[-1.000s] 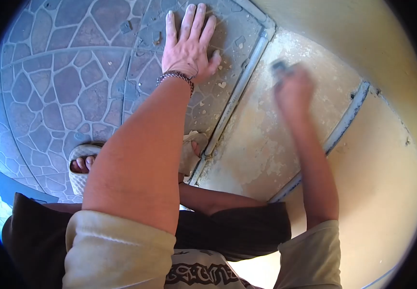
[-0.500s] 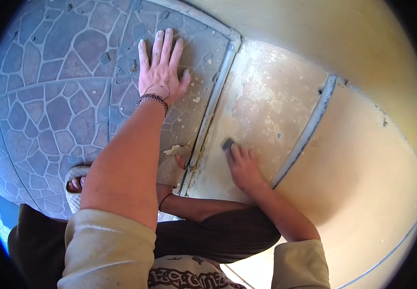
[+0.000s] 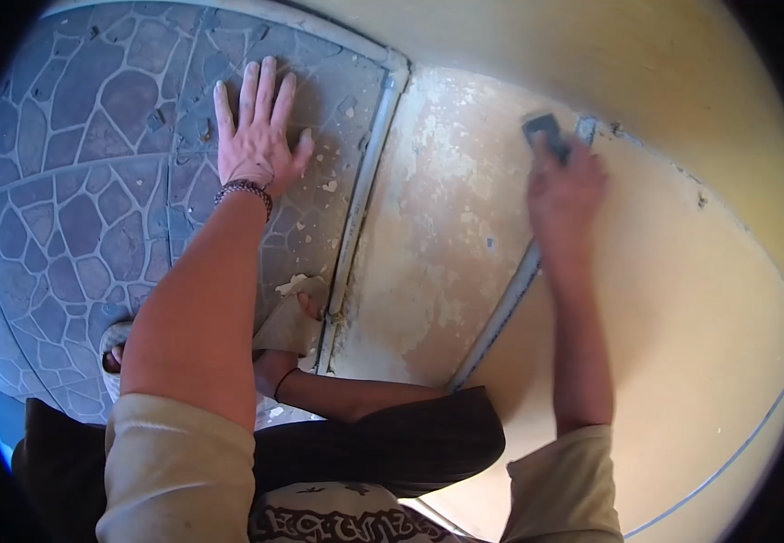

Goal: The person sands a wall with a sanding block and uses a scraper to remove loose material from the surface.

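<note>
Right hand (image 3: 566,195) holds a dark block (image 3: 540,125) against the peeling wall (image 3: 437,226).
In the upper right of centre, its fingers close over the block, whose top edge shows just past the fingertips (image 3: 552,152). The left hand (image 3: 256,136) lies flat with fingers spread on the tiled floor (image 3: 75,181) at upper left.

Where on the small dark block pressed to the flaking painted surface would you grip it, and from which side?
Probably its back face, from the side away from the flaking surface: the dark block lies flat against it, so only back and edges are free. The right hand covers its lower part, fingers on top; the upper end shows.
</note>
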Demonstrator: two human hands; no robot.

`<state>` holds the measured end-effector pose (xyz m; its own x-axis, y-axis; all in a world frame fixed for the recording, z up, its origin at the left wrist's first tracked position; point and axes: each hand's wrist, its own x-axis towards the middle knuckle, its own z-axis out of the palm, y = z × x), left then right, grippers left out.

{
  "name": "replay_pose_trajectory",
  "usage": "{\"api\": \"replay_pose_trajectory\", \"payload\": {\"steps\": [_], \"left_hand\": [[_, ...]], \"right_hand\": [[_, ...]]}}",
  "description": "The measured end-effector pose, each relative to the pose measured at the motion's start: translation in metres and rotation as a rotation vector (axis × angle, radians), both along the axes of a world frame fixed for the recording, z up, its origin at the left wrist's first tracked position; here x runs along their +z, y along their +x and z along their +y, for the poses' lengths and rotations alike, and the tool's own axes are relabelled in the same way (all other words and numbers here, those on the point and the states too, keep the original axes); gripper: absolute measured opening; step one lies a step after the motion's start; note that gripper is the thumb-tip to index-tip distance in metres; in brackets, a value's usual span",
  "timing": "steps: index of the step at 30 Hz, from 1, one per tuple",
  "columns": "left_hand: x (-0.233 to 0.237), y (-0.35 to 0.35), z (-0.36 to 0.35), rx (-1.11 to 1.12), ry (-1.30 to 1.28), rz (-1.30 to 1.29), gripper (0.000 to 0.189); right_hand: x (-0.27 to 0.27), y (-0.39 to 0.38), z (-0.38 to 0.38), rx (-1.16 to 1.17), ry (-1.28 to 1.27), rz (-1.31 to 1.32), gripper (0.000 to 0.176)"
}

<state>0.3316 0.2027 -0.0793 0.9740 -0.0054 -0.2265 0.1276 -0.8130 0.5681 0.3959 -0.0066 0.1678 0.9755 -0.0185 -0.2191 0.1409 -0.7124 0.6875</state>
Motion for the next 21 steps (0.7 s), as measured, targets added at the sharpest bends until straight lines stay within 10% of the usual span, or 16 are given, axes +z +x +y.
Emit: {"api": "replay_pose_trajectory", "payload": {"steps": [5,8,14,17,21], "left_hand": [[0.002,0.008,0.003,0.023,0.001,-0.002,0.078],[0.003,0.002,-0.002,0.016,0.006,0.000,0.077],[0.001,0.006,0.001,0.025,-0.006,-0.022,0.075],[-0.006,0.005,-0.002,0.052,-0.004,-0.080,0.074],[-0.006,0.000,-0.004,0.038,-0.025,-0.080,0.074]], "right_hand": [[-0.031,-0.108,-0.015,0.497,0.211,0.324,0.019],[0.002,-0.007,-0.007,0.201,0.038,0.043,0.020],[-0.054,-0.150,-0.024,0.515,0.372,0.414,0.017],[-0.056,-0.051,-0.025,0.341,0.173,0.325,0.012],[-0.071,-0.106,-0.021,0.340,0.392,0.454,0.014]]}}
